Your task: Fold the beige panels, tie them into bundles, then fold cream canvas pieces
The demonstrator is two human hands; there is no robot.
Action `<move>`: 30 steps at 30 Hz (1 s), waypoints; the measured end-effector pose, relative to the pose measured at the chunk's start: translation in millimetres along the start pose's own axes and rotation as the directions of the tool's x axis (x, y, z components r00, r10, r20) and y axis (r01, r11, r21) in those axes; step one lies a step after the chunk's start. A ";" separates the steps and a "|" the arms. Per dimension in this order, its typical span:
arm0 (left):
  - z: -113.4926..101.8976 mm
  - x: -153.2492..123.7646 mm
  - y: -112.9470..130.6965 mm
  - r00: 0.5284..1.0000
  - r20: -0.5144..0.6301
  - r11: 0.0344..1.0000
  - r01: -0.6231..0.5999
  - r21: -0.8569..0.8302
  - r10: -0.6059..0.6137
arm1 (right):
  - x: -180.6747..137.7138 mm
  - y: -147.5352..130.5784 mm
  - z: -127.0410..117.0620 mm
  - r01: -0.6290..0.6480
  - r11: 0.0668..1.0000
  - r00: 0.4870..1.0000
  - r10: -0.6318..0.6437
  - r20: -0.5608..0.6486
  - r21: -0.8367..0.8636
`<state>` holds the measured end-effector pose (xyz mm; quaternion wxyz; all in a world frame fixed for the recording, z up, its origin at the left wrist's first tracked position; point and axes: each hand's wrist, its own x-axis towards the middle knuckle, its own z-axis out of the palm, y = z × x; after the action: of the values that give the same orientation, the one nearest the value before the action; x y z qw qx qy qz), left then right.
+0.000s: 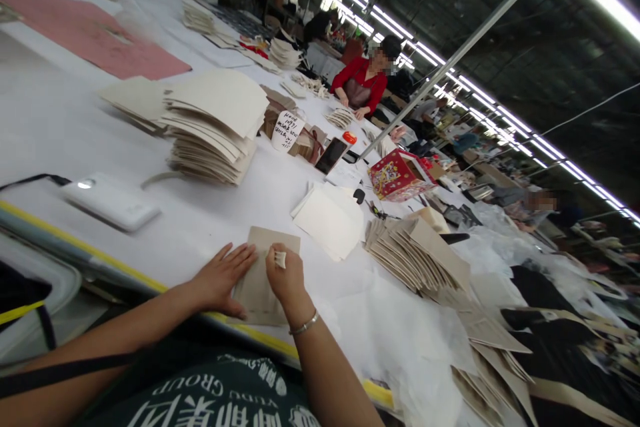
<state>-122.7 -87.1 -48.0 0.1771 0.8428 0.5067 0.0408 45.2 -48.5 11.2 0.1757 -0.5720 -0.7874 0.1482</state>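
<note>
A flat beige-grey panel (274, 237) lies on the white table right in front of me. My left hand (223, 279) rests with fingers spread on the panel's left edge. Over the panel's right side, my right hand (286, 275) is closed in a fist, a bracelet on its wrist. A small pale, ridged bit (280, 259) shows at its curled fingers; what it belongs to is hidden. Just beyond lie several loose white sheets (330, 219).
A tall stack of beige panels (215, 123) stands at left, near a white device (110, 201). To the right are another fanned stack (415, 253), a red box (400, 175) and clear plastic (493, 250). A yellow strip (125, 269) marks the table edge. A person in red (363, 83) works farther back.
</note>
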 end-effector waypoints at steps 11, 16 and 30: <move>0.3 0.1 2.0 1.000 0.009 1.000 0.014 0.010 -0.014 | -52.7 5.9 -11.1 -0.213 0.924 0.942 0.108 0.317 0.319; -3.7 -0.1 3.3 0.999 0.025 0.999 0.022 0.028 -0.023 | 12.7 -6.1 1.5 -0.053 0.998 0.995 0.050 0.081 0.030; -13.9 1.8 -12.7 0.996 0.077 0.996 -0.035 -0.077 0.041 | -31.0 -9.6 1.4 0.044 0.988 0.998 -0.050 0.040 0.148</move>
<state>-135.9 -76.6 -39.6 0.2280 0.8459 0.4812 0.0302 45.3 -81.0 10.8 0.2035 -0.5353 -0.7913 0.2139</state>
